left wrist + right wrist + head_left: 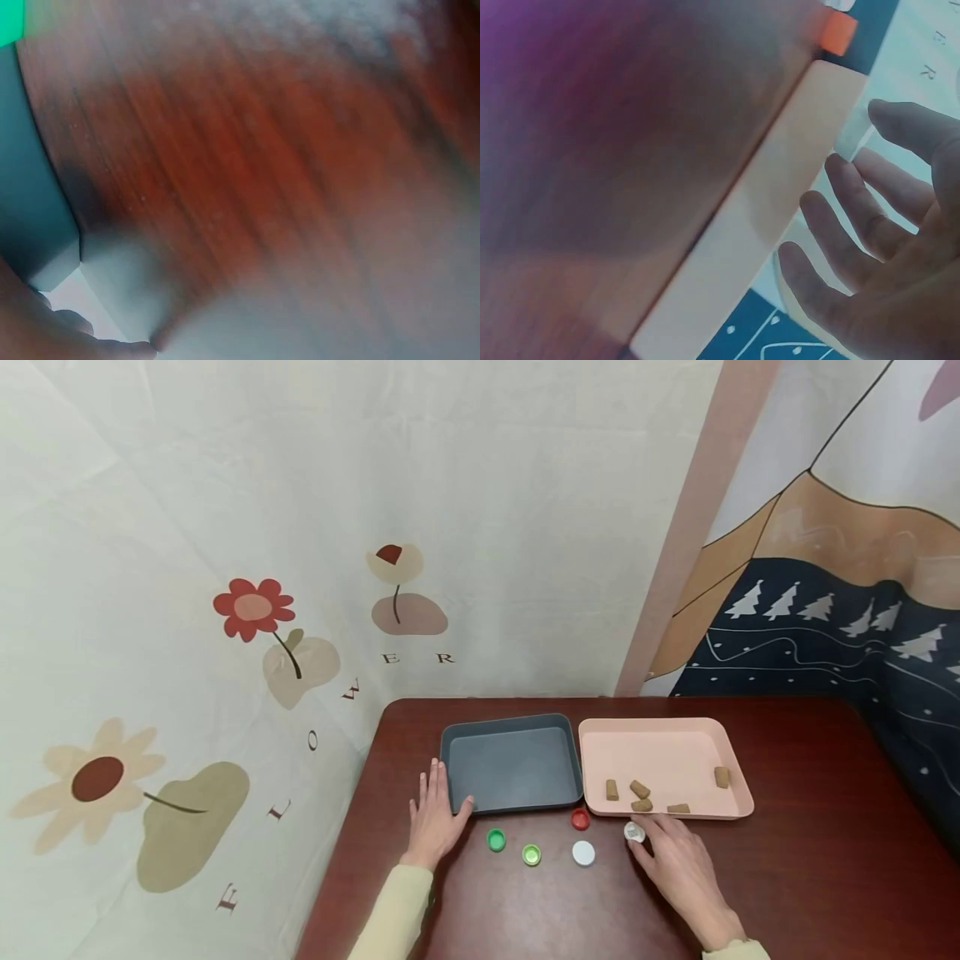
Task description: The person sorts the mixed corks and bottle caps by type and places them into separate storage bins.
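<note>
My right hand (681,864) pinches a white bottle cap (633,832) between thumb and forefinger, just in front of the pink tray (660,731). In the right wrist view, that hand's other fingers (840,240) are spread and lightly bent beside the tray wall. Several brown corks, one of them a cork (722,777) at the right, lie in the pink tray. My left hand (435,827) rests with straight fingers at the front left corner of the dark grey tray (510,768). Its fingers (45,330) show only partly in the left wrist view.
Loose caps lie on the brown table (810,860) before the trays: a green cap (496,839), a lime cap (531,855), a red cap (580,818) and a pale blue-white cap (583,853). The trays stand side by side. Behind the table hangs a printed curtain (525,527).
</note>
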Available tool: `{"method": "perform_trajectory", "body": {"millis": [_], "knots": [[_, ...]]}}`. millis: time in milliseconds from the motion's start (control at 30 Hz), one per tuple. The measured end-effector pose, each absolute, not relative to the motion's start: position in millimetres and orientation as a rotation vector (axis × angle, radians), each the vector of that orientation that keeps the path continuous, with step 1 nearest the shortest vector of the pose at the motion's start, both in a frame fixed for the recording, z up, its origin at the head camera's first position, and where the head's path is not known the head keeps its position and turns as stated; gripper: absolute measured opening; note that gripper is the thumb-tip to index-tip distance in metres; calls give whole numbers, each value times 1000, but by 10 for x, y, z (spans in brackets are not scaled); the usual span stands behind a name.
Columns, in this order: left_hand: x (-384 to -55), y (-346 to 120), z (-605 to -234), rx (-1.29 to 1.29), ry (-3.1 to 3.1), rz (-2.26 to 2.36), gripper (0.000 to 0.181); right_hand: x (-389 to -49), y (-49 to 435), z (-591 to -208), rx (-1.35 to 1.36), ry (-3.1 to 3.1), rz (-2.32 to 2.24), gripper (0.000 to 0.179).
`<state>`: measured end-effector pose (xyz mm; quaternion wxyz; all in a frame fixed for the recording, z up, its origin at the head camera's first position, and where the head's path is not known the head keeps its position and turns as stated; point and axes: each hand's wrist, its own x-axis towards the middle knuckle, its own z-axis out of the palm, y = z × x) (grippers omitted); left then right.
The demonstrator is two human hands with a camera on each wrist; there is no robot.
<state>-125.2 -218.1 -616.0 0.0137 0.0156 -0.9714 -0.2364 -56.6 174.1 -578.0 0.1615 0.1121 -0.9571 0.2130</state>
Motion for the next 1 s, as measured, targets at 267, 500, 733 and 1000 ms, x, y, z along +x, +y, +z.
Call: {"method": "perform_trajectory", "body": {"millis": [267, 500, 733, 1000], "knots": [[-1250, -2152, -6114, 82, -3043, -733, 94, -756, 1486, -5656, 393, -2635, 659, 37], [-1252, -2142, -6125, 102, -3048, -722, 94, -966, 1235, -5604, 469, -2622, 685, 37], [-1252, -2133, -6099, 104, -3046, -738, 93, -1202, 949, -5605, 565, -2596, 659, 34], [-1254, -2146, -6147, 125, -3058, -728, 94, -1386, 652, -5651, 612, -2657, 625, 31]]}}
